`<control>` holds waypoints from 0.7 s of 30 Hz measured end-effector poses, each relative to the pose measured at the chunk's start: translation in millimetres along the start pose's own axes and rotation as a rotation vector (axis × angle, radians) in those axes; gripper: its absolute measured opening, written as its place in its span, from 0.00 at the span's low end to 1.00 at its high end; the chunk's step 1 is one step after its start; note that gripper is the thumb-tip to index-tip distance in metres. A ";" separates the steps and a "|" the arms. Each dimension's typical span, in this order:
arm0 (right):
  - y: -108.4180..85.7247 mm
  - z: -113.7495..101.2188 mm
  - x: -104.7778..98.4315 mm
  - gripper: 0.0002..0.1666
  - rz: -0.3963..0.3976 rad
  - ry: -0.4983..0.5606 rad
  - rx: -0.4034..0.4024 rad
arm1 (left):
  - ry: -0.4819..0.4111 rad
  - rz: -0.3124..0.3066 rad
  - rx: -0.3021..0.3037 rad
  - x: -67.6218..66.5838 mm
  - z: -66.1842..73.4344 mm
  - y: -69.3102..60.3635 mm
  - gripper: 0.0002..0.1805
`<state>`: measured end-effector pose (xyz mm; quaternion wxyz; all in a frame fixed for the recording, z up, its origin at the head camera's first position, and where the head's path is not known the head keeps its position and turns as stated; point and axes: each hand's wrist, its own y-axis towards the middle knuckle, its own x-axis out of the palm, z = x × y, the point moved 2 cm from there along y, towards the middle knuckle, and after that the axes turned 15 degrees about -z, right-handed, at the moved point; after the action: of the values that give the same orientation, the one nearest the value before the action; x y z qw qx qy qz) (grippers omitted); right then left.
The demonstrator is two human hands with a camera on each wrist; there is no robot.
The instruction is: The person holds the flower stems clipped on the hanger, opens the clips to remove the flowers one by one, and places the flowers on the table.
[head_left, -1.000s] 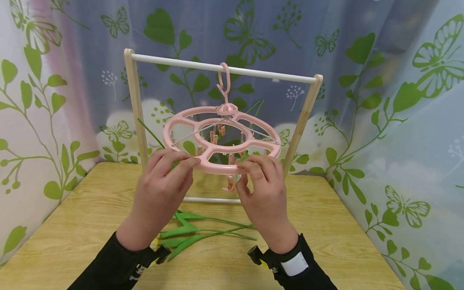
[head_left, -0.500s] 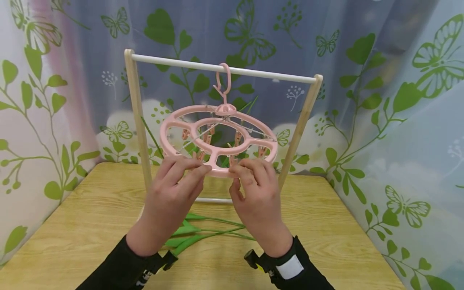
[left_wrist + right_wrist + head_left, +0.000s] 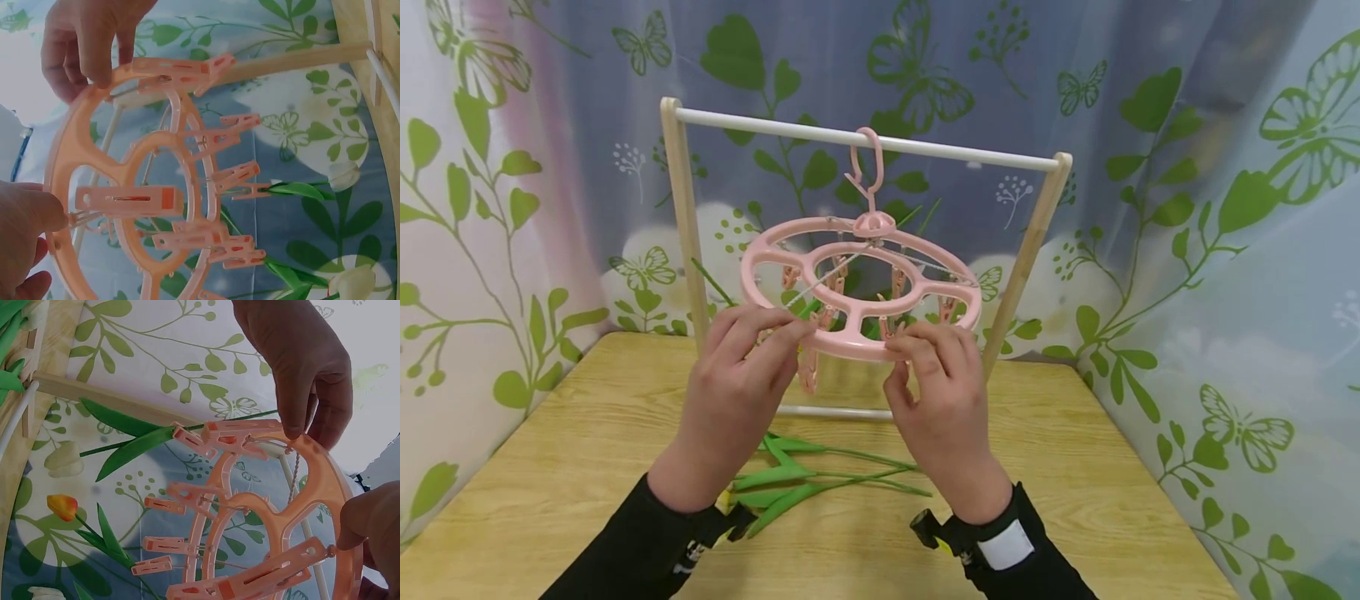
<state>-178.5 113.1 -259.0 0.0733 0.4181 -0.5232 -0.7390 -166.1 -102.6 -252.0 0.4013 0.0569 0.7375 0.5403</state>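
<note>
A pink round clip hanger [image 3: 850, 343] hangs by its hook [image 3: 877, 162] from the white bar of a wooden stand. My left hand [image 3: 730, 400] pinches the front rim on the left. My right hand [image 3: 943, 400] holds the same rim further right, thumb below and fingers on top. Pink clothespins [image 3: 128, 200] dangle under the ring. In the wrist views some grip artificial tulips, heads down: a white tulip [image 3: 344, 176] and an orange-red tulip [image 3: 62, 506] show. Several tulips [image 3: 782, 492] lie on the table, their blooms mostly hidden behind my left wrist.
The stand has two wooden legs [image 3: 1026, 258], a white top bar [image 3: 760, 125] and a white lower bar [image 3: 835, 412]. It stands on a wood-grain table [image 3: 1075, 500]. A leaf-and-butterfly curtain [image 3: 1150, 208] encloses the back and both sides.
The ring has turned, its front spoke shifting rightward and the clothespins with it. My hands moved closer together, then apart again, and still grip the front rim.
</note>
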 end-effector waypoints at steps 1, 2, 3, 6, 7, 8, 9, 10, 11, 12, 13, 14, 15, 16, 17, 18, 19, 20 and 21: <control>0.1 0.3 0.0 0.14 -0.002 -0.001 0.000 | 0.004 0.003 -0.001 -0.4 -0.5 0.0 0.15; 0.2 0.4 -0.1 0.14 -0.003 -0.004 -0.002 | 0.006 0.007 0.001 -0.7 -0.6 0.1 0.15; 0.2 0.4 -0.2 0.15 -0.004 -0.006 -0.003 | 0.009 0.010 0.005 -0.9 -0.2 0.4 0.14; 0.6 -0.1 -0.6 0.15 -0.003 -0.011 -0.004 | 0.015 0.019 0.026 -0.8 4.7 1.9 0.13; 0.6 -0.7 -0.7 0.15 0.000 -0.015 -0.008 | 0.015 0.027 0.035 -0.1 6.9 2.5 0.13; 0.7 -1.2 -0.6 0.15 0.004 -0.018 -0.014 | 0.012 0.031 0.043 0.6 9.6 3.4 0.12; 0.7 -1.9 -0.2 0.15 0.010 -0.021 -0.020 | 0.013 0.034 0.052 1.5 12.5 4.2 0.12; 1.0 -2.8 0.4 0.15 0.016 -0.027 -0.029 | 0.013 0.038 0.060 2.6 15.4 4.9 0.12; 1.2 -4.0 1.2 0.14 0.022 -0.032 -0.038 | 0.010 0.041 0.067 3.9 17.9 5.4 0.12; 1.4 -5.2 2.3 0.14 0.028 -0.039 -0.044 | 0.010 0.044 0.073 5.3 19.9 5.8 0.11; 1.5 -6.3 3.6 0.14 0.032 -0.045 -0.048 | 0.007 0.041 0.074 6.4 21.5 5.8 0.11; 1.6 -7.3 4.7 0.14 0.032 -0.048 -0.047 | 0.001 0.033 0.072 7.2 22.4 5.6 0.11; 1.7 -8.2 5.6 0.14 0.029 -0.052 -0.042 | -0.004 0.027 0.071 7.9 22.7 5.1 0.12; 1.6 -8.8 6.4 0.14 0.024 -0.055 -0.037 | -0.010 0.022 0.068 8.2 22.6 4.6 0.12; 1.4 -9.2 7.0 0.15 0.019 -0.057 -0.030 | -0.016 0.016 0.065 8.5 21.9 3.9 0.13; 1.1 -9.5 7.3 0.15 0.014 -0.059 -0.026 | -0.023 0.010 0.063 8.4 21.1 3.4 0.14; 0.9 -9.7 7.4 0.16 0.011 -0.061 -0.024 | -0.033 0.003 0.060 8.0 20.1 2.9 0.14; 0.7 -9.7 7.3 0.16 0.005 -0.064 -0.022 | -0.035 0.005 0.061 7.6 18.8 2.8 0.14; 0.8 -9.6 7.1 0.16 0.009 -0.065 -0.026 | -0.035 0.005 0.059 7.2 17.5 2.7 0.14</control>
<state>-176.6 102.0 -263.1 0.0652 0.3906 -0.5175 -0.7586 -160.4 -84.7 -255.1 0.4107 0.0800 0.7458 0.5183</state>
